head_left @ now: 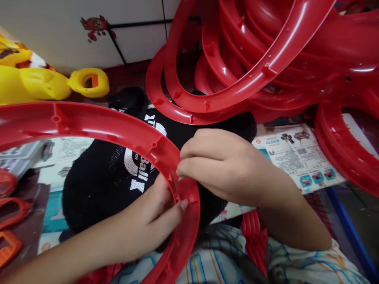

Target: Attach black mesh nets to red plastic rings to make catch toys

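Note:
A large red plastic ring (97,124) curves across the lower left, close to the camera. My left hand (156,213) reaches through it from below and grips its inner edge, thumb pressed on the rim. My right hand (219,163) comes from the right with fingers curled and pinched together on the ring's rim, right above the left thumb. What the fingertips pinch there, if anything, is too small to make out. Under both hands lies a black mesh garment (106,177) with white lettering.
A tall heap of similar red rings (266,59) fills the top right. Yellow plastic parts (44,83) lie at the upper left, orange pieces (12,221) at the left edge. Printed toy packaging (299,154) covers the surface. A red ribbed part (254,236) sits by my lap.

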`<action>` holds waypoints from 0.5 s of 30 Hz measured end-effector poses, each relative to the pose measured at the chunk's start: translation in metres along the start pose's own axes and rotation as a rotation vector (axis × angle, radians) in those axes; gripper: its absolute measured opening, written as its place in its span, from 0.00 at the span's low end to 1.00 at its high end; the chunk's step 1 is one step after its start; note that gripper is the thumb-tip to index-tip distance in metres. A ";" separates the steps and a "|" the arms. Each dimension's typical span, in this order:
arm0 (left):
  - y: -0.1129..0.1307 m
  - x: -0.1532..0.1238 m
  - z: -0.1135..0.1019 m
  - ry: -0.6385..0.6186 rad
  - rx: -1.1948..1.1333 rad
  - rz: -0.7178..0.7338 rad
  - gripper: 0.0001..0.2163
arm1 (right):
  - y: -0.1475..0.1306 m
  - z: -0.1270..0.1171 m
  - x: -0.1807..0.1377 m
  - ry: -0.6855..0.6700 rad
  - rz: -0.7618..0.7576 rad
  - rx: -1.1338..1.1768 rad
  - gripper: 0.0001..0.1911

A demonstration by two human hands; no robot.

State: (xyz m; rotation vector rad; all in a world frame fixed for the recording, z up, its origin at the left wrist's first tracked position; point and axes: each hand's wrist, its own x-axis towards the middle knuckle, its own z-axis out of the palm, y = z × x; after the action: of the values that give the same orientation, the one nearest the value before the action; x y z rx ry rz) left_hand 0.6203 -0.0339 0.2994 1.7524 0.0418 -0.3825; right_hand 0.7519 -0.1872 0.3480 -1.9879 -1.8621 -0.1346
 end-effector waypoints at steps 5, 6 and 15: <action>0.008 -0.001 0.002 -0.124 0.035 0.045 0.14 | -0.003 0.003 0.002 -0.016 -0.060 -0.033 0.18; 0.008 -0.002 0.003 -0.132 0.003 0.032 0.13 | -0.002 0.005 0.002 0.001 -0.057 -0.022 0.17; 0.002 0.003 0.015 0.097 -0.455 -0.035 0.15 | 0.003 0.016 0.003 0.091 -0.004 0.016 0.13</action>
State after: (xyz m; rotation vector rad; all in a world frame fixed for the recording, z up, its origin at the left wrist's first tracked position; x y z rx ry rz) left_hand 0.6198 -0.0492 0.2978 1.3198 0.2130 -0.2861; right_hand 0.7516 -0.1791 0.3334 -1.9340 -1.8044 -0.2072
